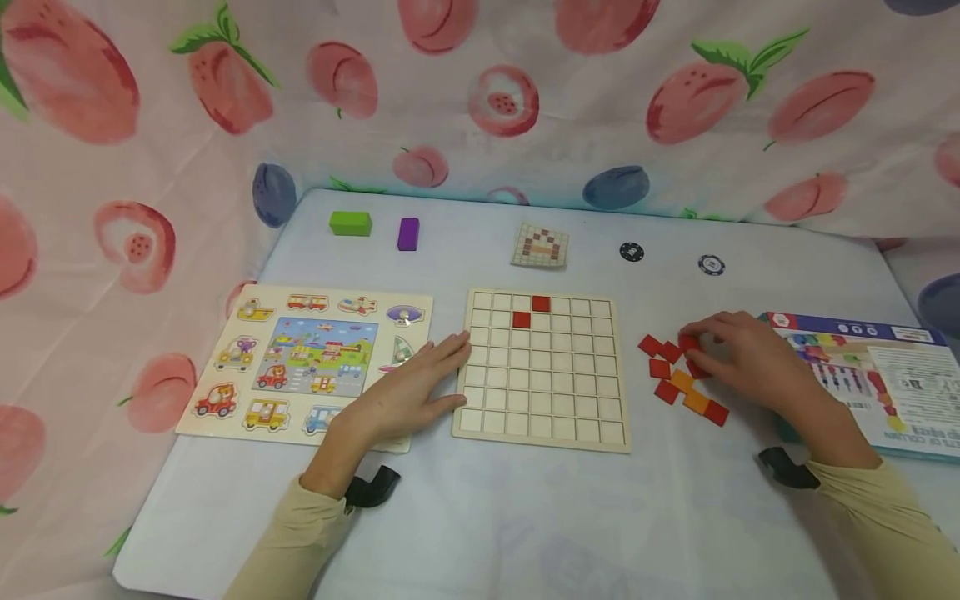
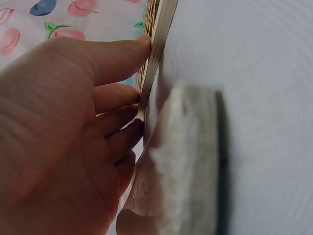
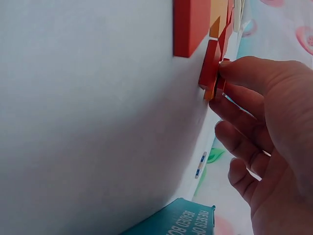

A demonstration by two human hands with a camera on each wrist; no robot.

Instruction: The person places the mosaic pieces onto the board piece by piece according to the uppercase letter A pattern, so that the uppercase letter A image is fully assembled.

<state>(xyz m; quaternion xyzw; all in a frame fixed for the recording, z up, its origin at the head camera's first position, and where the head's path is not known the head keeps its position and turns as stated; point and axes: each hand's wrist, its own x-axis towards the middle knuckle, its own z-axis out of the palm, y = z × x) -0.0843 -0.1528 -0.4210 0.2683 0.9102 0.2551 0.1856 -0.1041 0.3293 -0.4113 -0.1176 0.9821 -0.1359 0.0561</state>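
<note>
A wooden grid board lies in the middle of the table with two red tiles set near its top. My left hand rests flat on the table, its straight fingers pressed against the board's left edge. To the right of the board lies a loose cluster of red and orange tiles. My right hand is on that cluster, thumb and fingers pinching one red tile that still touches the table.
A vehicle peg puzzle sits left of the board. Along the far edge are a green block, a purple block, a pattern card and two chips. A printed box lies at the right.
</note>
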